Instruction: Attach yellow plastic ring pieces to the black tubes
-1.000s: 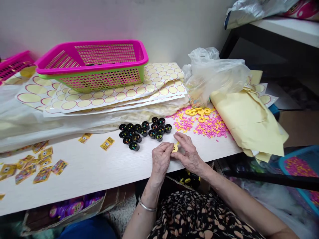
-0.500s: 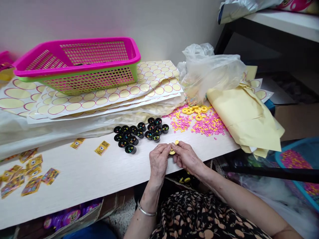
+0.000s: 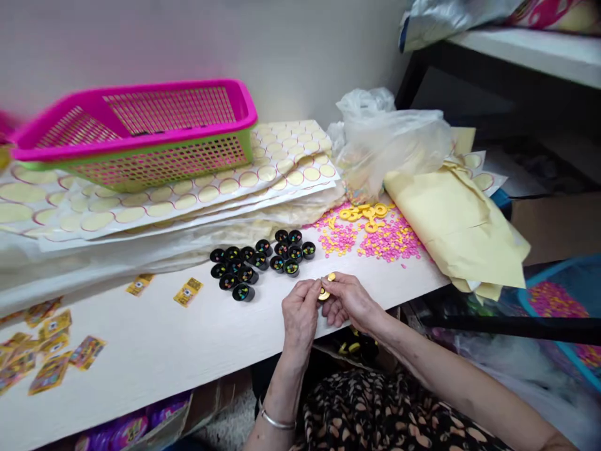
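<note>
My left hand (image 3: 300, 308) and my right hand (image 3: 350, 299) meet at the front edge of the table. Between their fingertips is a small yellow plastic ring piece (image 3: 323, 294) with a round knob, partly covered by the fingers. Both hands pinch it, the left from one side and the right from the other. Just beyond them stand several small black cups (image 3: 243, 292) with coloured bits inside. Behind the right hand lie loose yellow ring pieces (image 3: 370, 212) among scattered pink and yellow beads (image 3: 392, 241).
A pink and green basket (image 3: 159, 156) sits on sheets of round stickers (image 3: 209, 193). Small printed packets (image 3: 51, 373) lie at left. A plastic bag (image 3: 394, 138) and folded yellow paper (image 3: 455, 225) stand at right, near a blue tub (image 3: 528, 282) of beads.
The view has shifted slightly, so the table things appear a little lower and further left. Both hands keep hold of the yellow ring piece, with the right hand's lower fingers slightly more spread.
</note>
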Tool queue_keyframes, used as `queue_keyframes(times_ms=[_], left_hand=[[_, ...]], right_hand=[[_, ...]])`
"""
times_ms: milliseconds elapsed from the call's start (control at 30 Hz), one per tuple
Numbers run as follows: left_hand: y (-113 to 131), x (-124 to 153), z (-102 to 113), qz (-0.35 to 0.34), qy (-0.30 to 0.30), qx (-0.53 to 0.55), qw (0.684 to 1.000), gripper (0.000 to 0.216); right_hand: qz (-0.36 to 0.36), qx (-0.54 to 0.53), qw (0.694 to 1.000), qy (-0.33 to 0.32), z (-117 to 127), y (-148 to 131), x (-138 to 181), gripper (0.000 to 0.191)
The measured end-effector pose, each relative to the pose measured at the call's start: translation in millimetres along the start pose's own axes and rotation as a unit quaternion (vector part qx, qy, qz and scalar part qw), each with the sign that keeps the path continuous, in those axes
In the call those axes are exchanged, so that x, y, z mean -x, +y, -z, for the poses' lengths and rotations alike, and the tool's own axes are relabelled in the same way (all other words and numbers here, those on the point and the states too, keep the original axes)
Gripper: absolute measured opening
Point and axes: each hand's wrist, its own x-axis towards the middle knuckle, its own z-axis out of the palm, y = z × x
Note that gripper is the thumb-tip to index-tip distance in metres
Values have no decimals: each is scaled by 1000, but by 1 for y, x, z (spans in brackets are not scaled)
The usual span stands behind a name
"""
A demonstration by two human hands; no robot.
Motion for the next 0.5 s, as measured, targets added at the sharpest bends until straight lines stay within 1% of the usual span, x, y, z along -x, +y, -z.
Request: queue_keyframes(times_ms=[100, 167, 200, 300, 367, 433, 467, 500], left_hand=[[1, 6, 6, -67, -71, -32, 995, 25], [1, 8, 7, -94, -92, -43, 990, 33], [1, 10, 6, -102, -85, -48, 990, 33], [0, 14, 3, -142, -42, -80, 986, 25], [2, 18, 1, -181, -41, -105, 977, 27], [7, 25, -2, -221, -81, -114, 965, 31], [11, 28, -4, -238, -114, -116, 958, 32], [15, 31, -7, -252, -149, -119, 949, 33]], right_hand=[[36, 1, 999, -5, -1, 4, 1, 36], [66, 5, 998, -19, -1, 7, 5, 39], [78, 9, 996, -30, 0, 8, 8, 40], [106, 12, 993, -58, 8, 15, 22, 46], [129, -27, 990, -39, 18, 20, 34, 48], [141, -96, 985, -22, 29, 24, 45, 48], [139, -129, 981, -31, 35, 25, 51, 48], [133, -153, 978, -52, 41, 26, 56, 49]])
